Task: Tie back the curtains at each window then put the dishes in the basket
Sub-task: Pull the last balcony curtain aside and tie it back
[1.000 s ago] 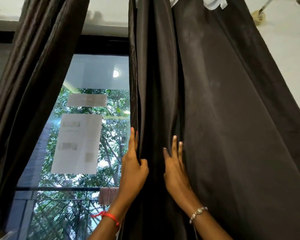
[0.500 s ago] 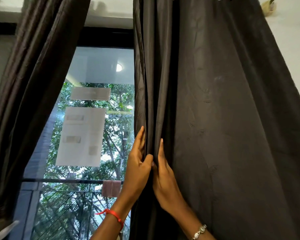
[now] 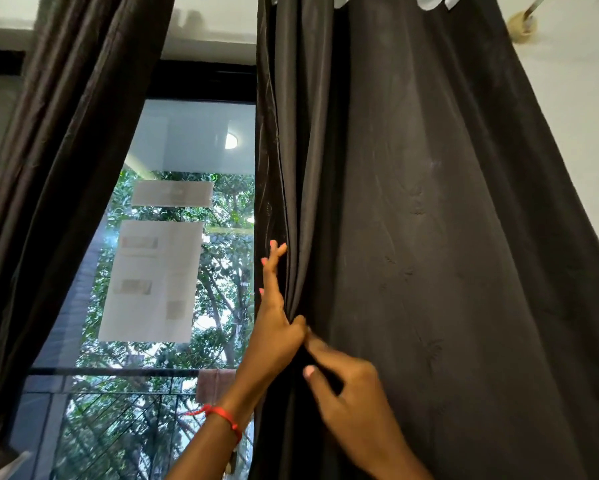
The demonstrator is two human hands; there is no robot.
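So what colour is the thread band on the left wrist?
Red: a thin red thread wristband, clearest in the head view.

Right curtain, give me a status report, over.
Left hand grips the right curtain by its inner edge. Right hand blurred, at the folds beside it, grip unclear. Curtain hangs loose, not yet tied back. Nothing in the way.

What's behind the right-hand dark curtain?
Past the left edge of the dark brown fabric curtain, only the glass window pane shows, with white paper sheets stuck on it. Whatever lies directly behind the cloth is covered.
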